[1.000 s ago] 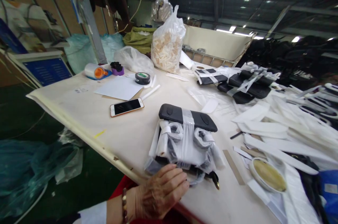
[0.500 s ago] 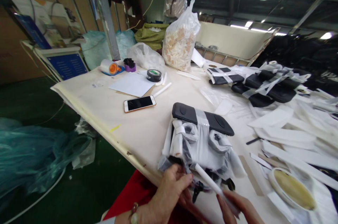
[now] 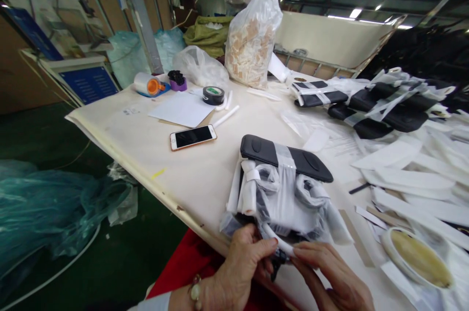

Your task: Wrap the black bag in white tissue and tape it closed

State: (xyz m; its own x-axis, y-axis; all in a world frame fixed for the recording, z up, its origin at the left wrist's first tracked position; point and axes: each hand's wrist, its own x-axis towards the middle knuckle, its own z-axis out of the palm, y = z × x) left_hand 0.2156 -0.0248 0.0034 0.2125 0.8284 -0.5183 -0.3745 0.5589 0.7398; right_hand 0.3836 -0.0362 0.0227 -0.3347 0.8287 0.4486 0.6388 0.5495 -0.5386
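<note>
A black bag wrapped in white foam and clear plastic [image 3: 282, 188] lies on the cream table [image 3: 146, 149] near its front edge. My left hand [image 3: 238, 272] pinches the bag's near bottom edge, fingers around a black clip and a strip of white foam. My right hand [image 3: 333, 277] comes in from the lower right, and its fingertips press the same white foam strip [image 3: 278, 241] against the bag. Both hands meet at that strip.
A phone [image 3: 193, 136] lies left of the bag, with white paper [image 3: 181, 109], a black tape roll [image 3: 213, 95] and a lint roller [image 3: 148, 85] behind. A tall plastic bag of tan pieces [image 3: 251, 42] stands at the back. More wrapped black bags [image 3: 377, 105], white foam strips [image 3: 410, 179] and a glue dish [image 3: 417, 257] are on the right.
My right hand has come into view and taken the white foam strip. It has been brought down against the bag's near edge, where my left hand now pinches it.
</note>
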